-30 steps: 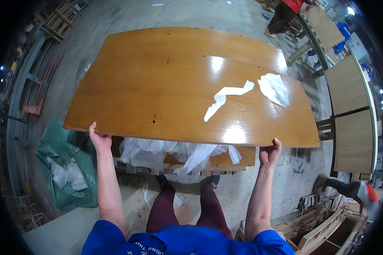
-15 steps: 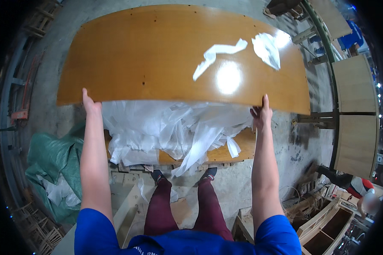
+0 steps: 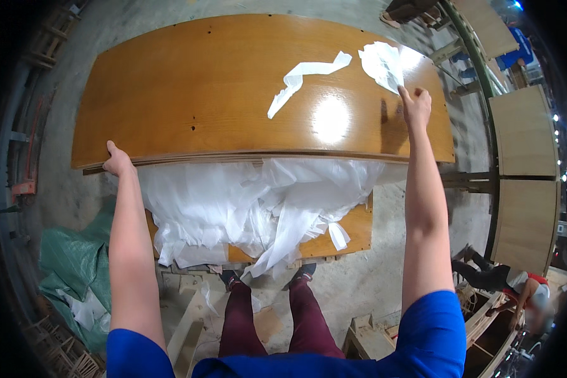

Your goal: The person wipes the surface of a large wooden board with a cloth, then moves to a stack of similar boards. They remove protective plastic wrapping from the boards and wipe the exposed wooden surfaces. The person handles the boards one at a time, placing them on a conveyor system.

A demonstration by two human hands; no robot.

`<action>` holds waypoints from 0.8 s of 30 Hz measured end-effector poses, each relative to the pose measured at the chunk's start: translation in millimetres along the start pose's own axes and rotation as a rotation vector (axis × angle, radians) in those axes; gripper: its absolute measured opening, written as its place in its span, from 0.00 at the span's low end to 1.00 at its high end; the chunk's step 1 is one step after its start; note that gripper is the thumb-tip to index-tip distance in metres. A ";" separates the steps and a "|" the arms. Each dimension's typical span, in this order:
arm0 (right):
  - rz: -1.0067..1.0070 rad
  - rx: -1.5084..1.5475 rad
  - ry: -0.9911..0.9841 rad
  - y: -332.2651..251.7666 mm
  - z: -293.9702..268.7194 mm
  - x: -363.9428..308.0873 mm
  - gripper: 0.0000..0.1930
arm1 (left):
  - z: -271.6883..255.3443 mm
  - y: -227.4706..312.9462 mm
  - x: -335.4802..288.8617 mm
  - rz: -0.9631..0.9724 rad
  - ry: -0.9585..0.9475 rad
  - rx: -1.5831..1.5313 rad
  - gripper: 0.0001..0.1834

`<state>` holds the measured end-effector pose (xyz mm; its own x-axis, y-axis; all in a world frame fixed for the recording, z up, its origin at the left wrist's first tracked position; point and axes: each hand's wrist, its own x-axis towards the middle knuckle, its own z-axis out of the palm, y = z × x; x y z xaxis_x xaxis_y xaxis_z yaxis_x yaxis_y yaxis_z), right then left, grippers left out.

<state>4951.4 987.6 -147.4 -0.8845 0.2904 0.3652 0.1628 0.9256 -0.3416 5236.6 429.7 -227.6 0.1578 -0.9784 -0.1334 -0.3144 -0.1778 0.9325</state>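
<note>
A wide, glossy orange-brown wooden board lies at the top of a stack, with board edges showing beneath its near side. My left hand grips its near left edge, thumb on top and the other fingers hidden. Over the board's right part, my right hand pinches the near corner of a crumpled white foam sheet. To the left of that sheet rests a narrow, bent white foam strip. Loose white foam sheets are heaped between the stack and my legs, over another brown board.
A green woven sack with white scraps sits at the left. Along the right runs a green-edged rack carrying pale panels. Other people are at the upper right and lower right, near wooden crates. A wooden stand is beside my right leg.
The board's near edge has come down onto the stack. My right hand has let go of that edge and moved up to the crumpled foam sheet; my left hand stays on the board.
</note>
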 end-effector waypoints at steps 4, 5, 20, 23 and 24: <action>-0.050 -0.084 -0.095 -18.9 37.3 24.6 0.25 | 0.1 -7.7 -2.8 0.017 0.014 -0.028 0.39; -0.215 0.102 0.001 -34.1 43.0 27.5 0.20 | 1.2 -9.3 -2.8 0.014 0.016 -0.043 0.38; -0.466 0.250 -0.413 -178.1 62.0 -134.2 0.22 | -16.6 5.2 1.5 0.038 0.042 0.072 0.38; -0.509 0.288 -0.088 -137.3 68.1 -107.6 0.15 | 1.6 12.4 -37.2 -0.026 -0.075 0.039 0.37; -0.457 0.500 -0.149 -127.0 56.2 -89.9 0.13 | 1.7 13.7 -41.4 -0.065 -0.108 0.014 0.37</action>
<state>4985.7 830.4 -185.4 -0.8730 -0.1717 0.4565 -0.4295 0.7141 -0.5529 5224.2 467.6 -209.9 0.0768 -0.9703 -0.2292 -0.3196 -0.2417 0.9162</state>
